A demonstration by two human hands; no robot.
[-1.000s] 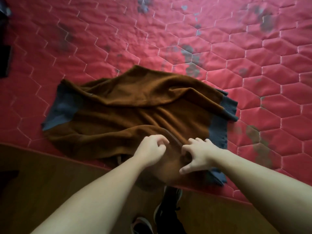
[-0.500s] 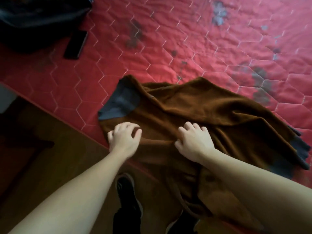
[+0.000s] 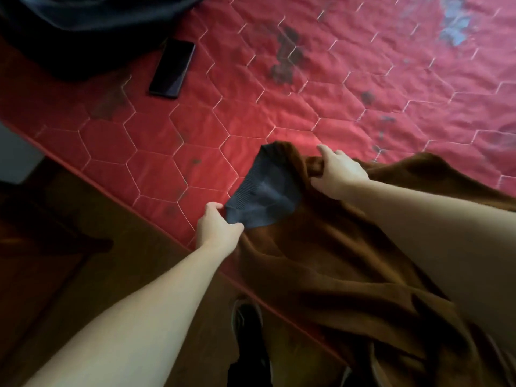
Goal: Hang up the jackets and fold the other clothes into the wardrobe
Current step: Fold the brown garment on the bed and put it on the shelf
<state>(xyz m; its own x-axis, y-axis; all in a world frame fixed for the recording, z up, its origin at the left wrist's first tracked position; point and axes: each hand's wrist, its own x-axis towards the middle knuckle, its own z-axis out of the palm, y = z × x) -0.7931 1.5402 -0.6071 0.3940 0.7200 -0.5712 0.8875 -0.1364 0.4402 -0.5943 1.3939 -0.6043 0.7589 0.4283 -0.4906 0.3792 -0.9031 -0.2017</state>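
Fuzzy brown sweater [image 3: 321, 261], ribbed cuff [image 3: 262, 196], quilted bedspread [image 3: 251, 107]

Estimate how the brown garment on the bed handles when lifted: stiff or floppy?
Probably floppy: the brown garment lies in deep folds and sags over the edge of the bed. Likely not slippery: left hand pinches its grey ribbed band with fingertips alone. Right hand bunches it, so likely soft.
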